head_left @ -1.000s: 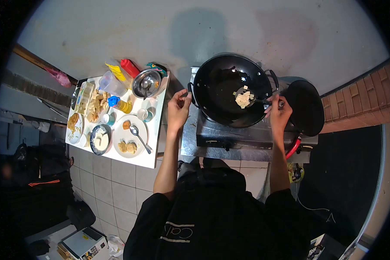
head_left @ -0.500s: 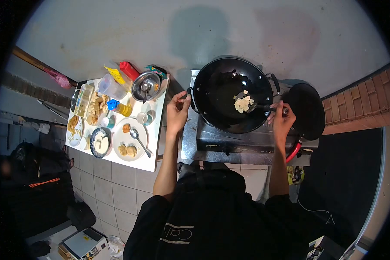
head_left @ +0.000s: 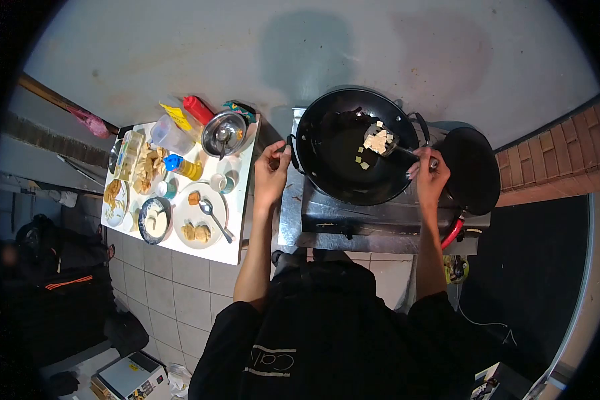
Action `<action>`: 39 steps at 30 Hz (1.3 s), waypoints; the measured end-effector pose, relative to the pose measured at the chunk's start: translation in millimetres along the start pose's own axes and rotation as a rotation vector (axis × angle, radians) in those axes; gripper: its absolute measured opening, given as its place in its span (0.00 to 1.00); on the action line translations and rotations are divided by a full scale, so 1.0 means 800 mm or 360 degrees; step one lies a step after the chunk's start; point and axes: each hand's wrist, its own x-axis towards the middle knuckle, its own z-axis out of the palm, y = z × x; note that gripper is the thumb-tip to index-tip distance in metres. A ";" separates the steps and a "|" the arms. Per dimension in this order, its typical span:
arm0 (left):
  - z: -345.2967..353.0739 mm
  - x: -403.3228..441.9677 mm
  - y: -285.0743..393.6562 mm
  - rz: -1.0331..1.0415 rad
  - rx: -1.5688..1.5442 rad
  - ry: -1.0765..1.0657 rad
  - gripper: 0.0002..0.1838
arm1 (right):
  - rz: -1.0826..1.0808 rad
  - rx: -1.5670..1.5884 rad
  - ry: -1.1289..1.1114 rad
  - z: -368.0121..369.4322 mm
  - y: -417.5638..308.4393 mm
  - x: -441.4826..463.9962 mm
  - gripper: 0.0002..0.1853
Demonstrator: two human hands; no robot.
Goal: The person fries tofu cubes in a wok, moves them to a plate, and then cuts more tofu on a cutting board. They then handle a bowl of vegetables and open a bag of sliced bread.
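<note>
R hand (head_left: 432, 175) has fingers wrapped round the handle of a metal spatula (head_left: 405, 155) (might be a ladle, head mostly hidden by food), gripped near the handle's end, w/ the head down inside the black wok (head_left: 343, 183). Spatula's long axis runs approx. across the wok on a slight diagonal: handle end to the person's R & a bit nearer the body, head pointing L & away. Prob. light & stiff; best hold is the far end of the handle, away from the hot side. On/at the head is a heap of pale diced tofu-like pieces (head_left: 379, 142), R of wok centre; a few loose cubes (head_left: 362, 160) lie just beside, nearer the person. Those look soft, likely crumbly & slick, so better carried from underneath than pinched. L hand (head_left: 272, 172) is half-curled, fingertips at the wok's L loop handle (head_left: 295, 155); can't tell if it's actually clamped on. Wok's prob. heavy but steady, best held by its two loops, which sit L & R. Under it, the stove (head_left: 380, 233); to the R, a dark round pan (head_left: 473, 175). Farther L, white table (head_left: 231, 251) w/ plate (head_left: 221, 200), spoon (head_left: 213, 217), steel bowl (head_left: 210, 139) etc.
</note>
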 end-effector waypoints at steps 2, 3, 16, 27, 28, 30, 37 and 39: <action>0.000 -0.002 0.005 -0.0076 0.0049 0.0023 0.18 | 0.0008 0.0033 -0.0039 0.003 0.005 0.004 0.13; -0.001 -0.002 0.008 -0.0078 0.0050 0.0028 0.18 | 0.0016 0.0063 -0.0073 0.004 0.007 0.006 0.13; 0.001 -0.004 0.004 -0.0081 -0.0038 0.0067 0.18 | -0.0005 0.0260 -0.0379 -0.011 0.038 0.008 0.09; 0.008 0.001 0.000 -0.0004 0.0107 0.0056 0.18 | 0.0119 0.0271 -0.0566 -0.025 0.028 0.001 0.11; 0.006 0.004 -0.005 0.0013 0.0195 0.0066 0.18 | 0.0121 0.0272 -0.0561 -0.026 0.028 0.001 0.11; 0.005 0.003 -0.003 0.0034 0.0285 0.0070 0.18 | 0.0155 0.0293 -0.0566 -0.029 0.028 -0.002 0.10; 0.011 0.001 0.002 0.0061 0.0446 0.0143 0.17 | 0.0200 0.0317 -0.0592 -0.024 0.018 -0.014 0.11; 0.011 0.000 0.004 0.0069 0.0471 0.0166 0.16 | 0.0196 0.0316 -0.0569 -0.017 0.014 -0.020 0.11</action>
